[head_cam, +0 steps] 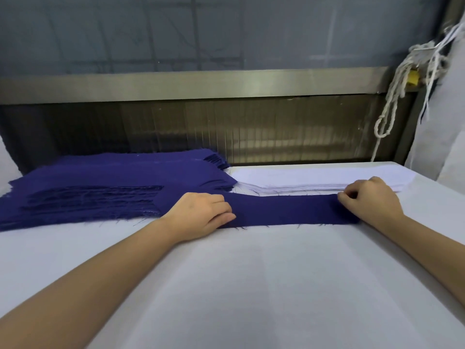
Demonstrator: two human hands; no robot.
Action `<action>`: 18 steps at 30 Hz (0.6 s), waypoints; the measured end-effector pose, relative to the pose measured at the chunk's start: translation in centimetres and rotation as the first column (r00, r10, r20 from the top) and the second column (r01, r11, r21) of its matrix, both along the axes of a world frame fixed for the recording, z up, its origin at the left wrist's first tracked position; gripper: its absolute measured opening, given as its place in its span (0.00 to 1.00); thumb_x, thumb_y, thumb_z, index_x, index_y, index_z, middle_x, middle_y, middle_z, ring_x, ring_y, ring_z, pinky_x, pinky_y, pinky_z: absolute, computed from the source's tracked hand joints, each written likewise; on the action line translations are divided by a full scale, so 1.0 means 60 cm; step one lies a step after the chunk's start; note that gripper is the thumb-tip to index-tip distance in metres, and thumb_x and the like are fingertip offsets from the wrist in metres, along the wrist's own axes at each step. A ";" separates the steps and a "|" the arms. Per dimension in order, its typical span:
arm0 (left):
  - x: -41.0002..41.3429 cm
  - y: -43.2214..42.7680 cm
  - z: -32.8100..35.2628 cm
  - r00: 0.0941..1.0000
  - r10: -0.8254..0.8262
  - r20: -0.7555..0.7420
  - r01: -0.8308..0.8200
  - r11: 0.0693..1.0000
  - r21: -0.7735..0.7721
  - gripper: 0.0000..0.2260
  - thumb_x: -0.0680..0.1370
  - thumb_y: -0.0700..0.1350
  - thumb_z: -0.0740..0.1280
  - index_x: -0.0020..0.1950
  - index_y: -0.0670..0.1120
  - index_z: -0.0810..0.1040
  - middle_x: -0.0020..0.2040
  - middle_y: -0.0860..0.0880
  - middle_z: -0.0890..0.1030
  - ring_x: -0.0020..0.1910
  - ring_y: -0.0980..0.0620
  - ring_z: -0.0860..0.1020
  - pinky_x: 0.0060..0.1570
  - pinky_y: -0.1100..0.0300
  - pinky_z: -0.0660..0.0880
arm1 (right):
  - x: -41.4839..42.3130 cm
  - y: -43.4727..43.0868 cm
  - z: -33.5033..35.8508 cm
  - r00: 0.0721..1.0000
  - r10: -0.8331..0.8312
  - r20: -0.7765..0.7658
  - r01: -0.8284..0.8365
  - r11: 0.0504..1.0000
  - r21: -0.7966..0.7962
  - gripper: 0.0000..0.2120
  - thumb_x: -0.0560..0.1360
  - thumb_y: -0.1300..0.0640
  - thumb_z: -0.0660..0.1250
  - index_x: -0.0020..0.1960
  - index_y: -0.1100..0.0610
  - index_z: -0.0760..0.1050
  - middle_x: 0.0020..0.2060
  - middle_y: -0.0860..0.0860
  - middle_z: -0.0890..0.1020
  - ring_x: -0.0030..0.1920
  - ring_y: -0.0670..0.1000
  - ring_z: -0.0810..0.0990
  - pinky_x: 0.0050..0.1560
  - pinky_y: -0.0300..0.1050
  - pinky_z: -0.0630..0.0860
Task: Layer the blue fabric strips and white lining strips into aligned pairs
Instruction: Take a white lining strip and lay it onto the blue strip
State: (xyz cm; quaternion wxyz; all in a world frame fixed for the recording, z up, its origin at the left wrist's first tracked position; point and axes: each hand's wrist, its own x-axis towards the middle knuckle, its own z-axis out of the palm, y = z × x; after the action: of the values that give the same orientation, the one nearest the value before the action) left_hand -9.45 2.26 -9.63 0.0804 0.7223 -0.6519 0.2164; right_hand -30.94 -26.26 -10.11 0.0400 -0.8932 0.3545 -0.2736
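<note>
A single dark blue fabric strip (284, 210) lies flat across the white table (239, 285), running left to right. My left hand (203, 214) grips its left part, fingers curled over the top and thumb along the near edge. My right hand (370, 197) pinches the strip's right end with curled fingers. Behind on the left sits a big pile of blue strips (100, 187) with frayed edges. Behind on the right lies a low stack of white lining strips (309, 178), just past the strip I hold.
A metal rail and dark ribbed panel (226, 127) close off the table's far side. Knotted white cords (400, 84) hang at the upper right beside grey cloth (442, 132). The table's right edge runs diagonally under my right forearm.
</note>
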 end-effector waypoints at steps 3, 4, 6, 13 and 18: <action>0.013 0.002 -0.005 0.998 0.002 0.065 0.000 1.000 -0.030 0.17 0.81 0.52 0.54 0.52 0.48 0.80 0.47 0.51 0.80 0.44 0.49 0.78 0.38 0.56 0.74 | 0.002 0.005 0.001 0.991 0.001 -0.132 -0.038 0.961 -0.273 0.08 0.72 0.56 0.68 0.47 0.58 0.83 0.47 0.55 0.77 0.46 0.59 0.71 0.42 0.47 0.66; 0.017 0.002 -0.006 0.998 0.028 0.060 -0.027 1.000 -0.016 0.13 0.81 0.50 0.56 0.55 0.49 0.79 0.49 0.52 0.79 0.47 0.49 0.77 0.41 0.57 0.73 | 0.004 0.009 0.002 0.988 0.001 -0.154 -0.050 0.946 -0.319 0.09 0.72 0.57 0.68 0.49 0.59 0.83 0.48 0.56 0.76 0.46 0.60 0.71 0.41 0.49 0.67; 0.021 0.001 -0.009 0.995 0.099 0.016 -0.100 0.994 0.042 0.11 0.81 0.50 0.57 0.60 0.52 0.76 0.55 0.55 0.76 0.53 0.53 0.75 0.44 0.58 0.72 | 0.007 0.013 0.004 0.974 -0.031 -0.226 -0.057 0.927 -0.371 0.10 0.72 0.57 0.67 0.51 0.58 0.82 0.47 0.55 0.75 0.46 0.59 0.70 0.42 0.48 0.65; 0.008 -0.010 -0.011 0.986 0.139 -0.094 -0.128 0.985 0.112 0.13 0.80 0.52 0.57 0.64 0.57 0.71 0.58 0.58 0.72 0.54 0.56 0.72 0.40 0.60 0.71 | 0.008 0.032 0.001 0.979 -0.040 -0.201 -0.073 0.848 -0.525 0.05 0.56 0.68 0.74 0.27 0.63 0.78 0.35 0.57 0.76 0.37 0.61 0.73 0.38 0.52 0.66; 0.001 -0.015 -0.014 0.990 0.057 -0.131 -0.039 0.990 0.134 0.15 0.80 0.51 0.58 0.66 0.55 0.73 0.63 0.58 0.71 0.59 0.56 0.69 0.57 0.59 0.69 | 0.016 0.031 0.001 0.970 0.031 -0.242 -0.134 0.897 -0.421 0.07 0.72 0.60 0.67 0.47 0.56 0.83 0.48 0.53 0.81 0.48 0.60 0.76 0.47 0.50 0.69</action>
State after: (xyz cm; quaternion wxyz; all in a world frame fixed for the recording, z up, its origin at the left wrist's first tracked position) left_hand -9.41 1.33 -10.46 0.0713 0.7544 -0.6403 0.1256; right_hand -29.98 -24.41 -10.06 -0.1895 -0.9195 0.2483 -0.2387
